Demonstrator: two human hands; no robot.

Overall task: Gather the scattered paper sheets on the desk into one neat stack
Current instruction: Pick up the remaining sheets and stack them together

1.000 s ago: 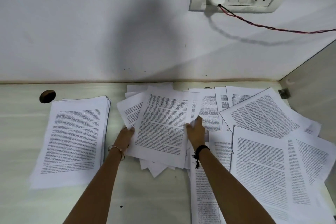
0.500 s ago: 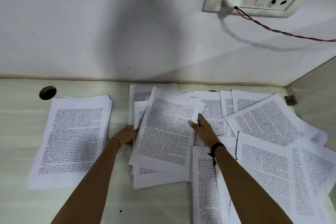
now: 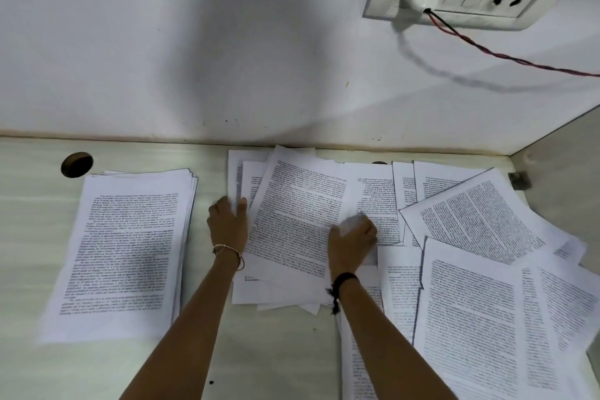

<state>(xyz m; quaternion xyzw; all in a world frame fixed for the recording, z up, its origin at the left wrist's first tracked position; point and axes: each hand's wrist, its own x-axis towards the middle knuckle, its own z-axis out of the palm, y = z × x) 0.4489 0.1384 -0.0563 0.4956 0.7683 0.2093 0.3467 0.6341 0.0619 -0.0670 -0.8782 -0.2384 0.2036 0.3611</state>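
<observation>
Squaring up a loose bundle (image 3: pixel 292 227) of sheets in the middle of the desk (image 3: pixel 266 354), I have my left hand (image 3: pixel 227 226) grasping its left edge between thumb and fingers, and my right hand (image 3: pixel 352 237) clenched on its right side, bunching a bit of paper under the knuckles

I'd judge the job about halfway. One fairly tidy stack (image 3: pixel 130 247) already lies on the left, apart from the bundle, its edges only slightly fanned at the far right corner. What's left is to even up this bundle, add it to the stack, and then collect the scattered sheets (image 3: pixel 480 302) that cover the right side, overlapping one another out to the near right corner

The bundle's top sheet lies with its long side running near to far, the far end leaning a little to the right, and the top of the print at the far end. The sheets beneath it poke out at slightly different angles. The stack runs near to far too, with much the same lean
</observation>
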